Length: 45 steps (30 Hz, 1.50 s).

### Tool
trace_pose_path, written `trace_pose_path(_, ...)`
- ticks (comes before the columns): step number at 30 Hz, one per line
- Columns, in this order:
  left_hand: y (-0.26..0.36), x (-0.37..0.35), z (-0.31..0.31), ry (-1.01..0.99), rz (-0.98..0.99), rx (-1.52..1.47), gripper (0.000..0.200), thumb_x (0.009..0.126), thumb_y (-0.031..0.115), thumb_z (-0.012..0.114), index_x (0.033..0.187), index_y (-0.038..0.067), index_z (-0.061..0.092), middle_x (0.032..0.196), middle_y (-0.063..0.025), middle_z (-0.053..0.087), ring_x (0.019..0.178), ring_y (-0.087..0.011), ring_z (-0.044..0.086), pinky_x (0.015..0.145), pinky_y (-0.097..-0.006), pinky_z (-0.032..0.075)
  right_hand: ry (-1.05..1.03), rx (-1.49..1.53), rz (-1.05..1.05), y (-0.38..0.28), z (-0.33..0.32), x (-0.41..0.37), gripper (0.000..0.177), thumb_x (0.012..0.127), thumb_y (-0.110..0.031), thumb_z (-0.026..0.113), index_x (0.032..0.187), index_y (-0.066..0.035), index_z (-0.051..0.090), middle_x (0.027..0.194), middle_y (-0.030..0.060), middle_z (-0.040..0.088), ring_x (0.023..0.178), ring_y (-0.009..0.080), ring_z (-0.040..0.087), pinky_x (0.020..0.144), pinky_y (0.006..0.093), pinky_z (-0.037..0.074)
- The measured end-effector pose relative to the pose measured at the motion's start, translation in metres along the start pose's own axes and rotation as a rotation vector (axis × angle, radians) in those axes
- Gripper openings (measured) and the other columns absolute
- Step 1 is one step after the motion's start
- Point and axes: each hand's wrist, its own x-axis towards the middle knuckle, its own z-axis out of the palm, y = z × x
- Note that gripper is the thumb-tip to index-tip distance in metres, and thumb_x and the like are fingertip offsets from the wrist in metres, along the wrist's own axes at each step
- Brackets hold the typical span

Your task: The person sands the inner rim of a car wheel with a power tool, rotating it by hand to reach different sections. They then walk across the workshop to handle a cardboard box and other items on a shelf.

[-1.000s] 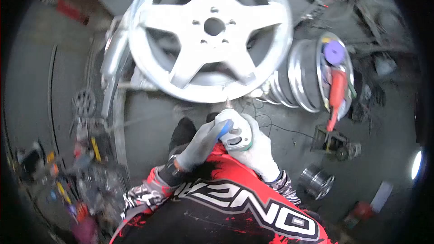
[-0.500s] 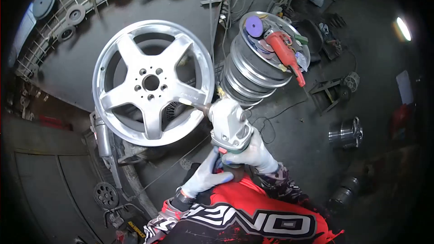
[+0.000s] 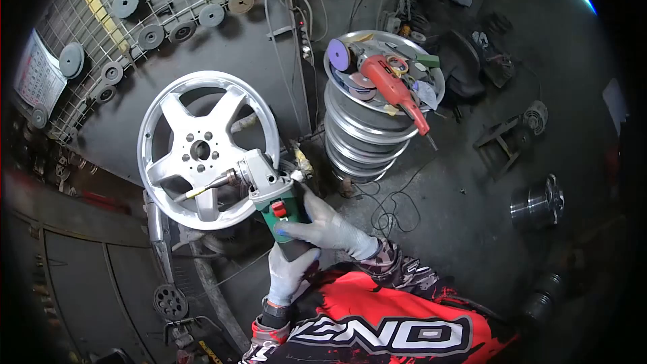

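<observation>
My right hand [image 3: 330, 226], in a pale glove, is wrapped round the green body of a power grinder [image 3: 261, 178] with a grey metal head and a red switch. My left hand [image 3: 288, 276], gloved too, grips the dark rear end of the same tool. From the grinder's head a long narrow bit [image 3: 205, 187] points left and overlaps a lower spoke of the alloy wheel [image 3: 178, 114] in this view. The silver five-spoke wheel faces me, raised on a stand [image 3: 156, 229], with its bolt holes round the centre bore.
Right of the wheel, stacked rims [image 3: 364, 138] carry a red polisher [image 3: 394, 84] with a purple disc [image 3: 339, 55] beside it. Cable [image 3: 389, 219] lies coiled on the floor. Grinding discs [image 3: 150, 37] hang on a wire rack behind. Another rim [image 3: 536, 203] lies at right.
The grinder has turned and moved left with both hands, its bit now across the lower spokes. The view has shifted, showing more of the rack.
</observation>
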Motion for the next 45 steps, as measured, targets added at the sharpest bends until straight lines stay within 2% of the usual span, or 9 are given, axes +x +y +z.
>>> trace_pose_path(5,-0.015,-0.023,0.015,0.222,0.141,0.226,0.039,0.078,0.010,0.081,0.112,0.000,0.065,0.100,-0.0081,0.072,0.089,-0.0168,0.068,0.079,-0.0326,0.055,-0.130,-0.127,0.096,0.023,-0.017,-0.046,0.084,0.088,-0.040,0.081,0.150,0.001,0.042,0.132,0.0231,0.063,0.124,0.0304,0.063,0.106,0.0388,0.049)
trace_pose_path(9,-0.018,-0.041,0.000,0.391,0.026,0.269,0.038,0.078,0.015,0.083,0.110,0.001,0.067,0.098,-0.0091,0.073,0.089,-0.0159,0.068,0.081,-0.0348,0.055,-0.203,0.071,0.288,0.052,-0.038,-0.079,0.066,0.094,-0.026,0.078,0.148,-0.003,0.048,0.130,0.0177,0.065,0.115,0.0215,0.065,0.100,0.0371,0.054)
trace_pose_path(17,-0.029,-0.095,-0.061,0.934,-0.060,0.181,0.047,0.076,0.019,0.086,0.111,-0.003,0.065,0.097,-0.0113,0.074,0.086,-0.0160,0.068,0.080,-0.0343,0.055,0.040,-0.215,0.612,0.145,-0.101,-0.142,0.052,0.091,-0.022,0.078,0.134,-0.001,0.060,0.106,0.0144,0.072,0.096,0.0185,0.069,0.083,0.0305,0.056)
trace_pose_path(22,-0.091,-0.121,-0.134,1.161,-0.148,0.317,0.051,0.071,0.025,0.088,0.107,-0.003,0.065,0.097,-0.0191,0.074,0.089,-0.0321,0.072,0.083,-0.0431,0.056,-0.041,-0.523,0.573,0.130,-0.097,-0.108,0.051,0.087,-0.027,0.080,0.127,0.000,0.063,0.098,0.0159,0.074,0.088,0.0199,0.071,0.077,0.0364,0.056)
trace_pose_path(27,-0.116,-0.111,-0.199,1.187,-0.241,0.448,0.053,0.069,0.029,0.087,0.107,0.000,0.065,0.097,-0.0219,0.072,0.091,-0.0403,0.071,0.086,-0.0472,0.056,-0.047,-0.764,0.339,0.158,-0.067,-0.061,0.052,0.086,-0.029,0.081,0.126,0.000,0.064,0.095,0.0156,0.073,0.082,0.0214,0.069,0.075,0.0355,0.055)
trace_pose_path(29,-0.112,-0.101,-0.225,1.150,-0.326,0.526,0.057,0.068,0.032,0.087,0.109,0.001,0.064,0.100,-0.0225,0.072,0.095,-0.0413,0.071,0.088,-0.0472,0.056,-0.049,-0.658,0.412,0.155,-0.042,-0.040,0.053,0.086,-0.029,0.081,0.128,-0.001,0.064,0.096,0.0153,0.073,0.085,0.0202,0.069,0.077,0.0352,0.055)
trace_pose_path(30,-0.118,-0.095,-0.243,1.104,-0.352,0.527,0.060,0.067,0.033,0.087,0.112,0.001,0.063,0.100,-0.0226,0.072,0.097,-0.0414,0.071,0.089,-0.0469,0.056,-0.030,-0.636,0.449,0.148,-0.024,-0.035,0.043,0.090,-0.017,0.077,0.128,0.000,0.065,0.094,0.0057,0.067,0.085,0.0112,0.060,0.076,0.0283,0.051)
trace_pose_path(37,-0.100,-0.036,-0.333,0.879,-0.432,0.563,0.056,0.067,0.035,0.081,0.111,0.004,0.062,0.101,-0.0228,0.073,0.099,-0.0419,0.071,0.090,-0.0481,0.056,0.002,-0.702,0.567,0.123,0.057,-0.040,0.053,0.087,-0.027,0.079,0.130,-0.001,0.062,0.101,0.0138,0.072,0.091,0.0196,0.068,0.084,0.0343,0.055)
trace_pose_path(45,-0.118,0.019,-0.399,0.673,-0.447,0.699,0.064,0.069,0.037,0.078,0.121,0.004,0.059,0.114,-0.0245,0.070,0.109,-0.0427,0.068,0.094,-0.0499,0.054,0.178,-0.767,0.722,0.123,0.088,-0.095,0.054,0.086,-0.032,0.081,0.129,-0.003,0.065,0.097,0.0110,0.071,0.088,0.0196,0.066,0.080,0.0355,0.054)
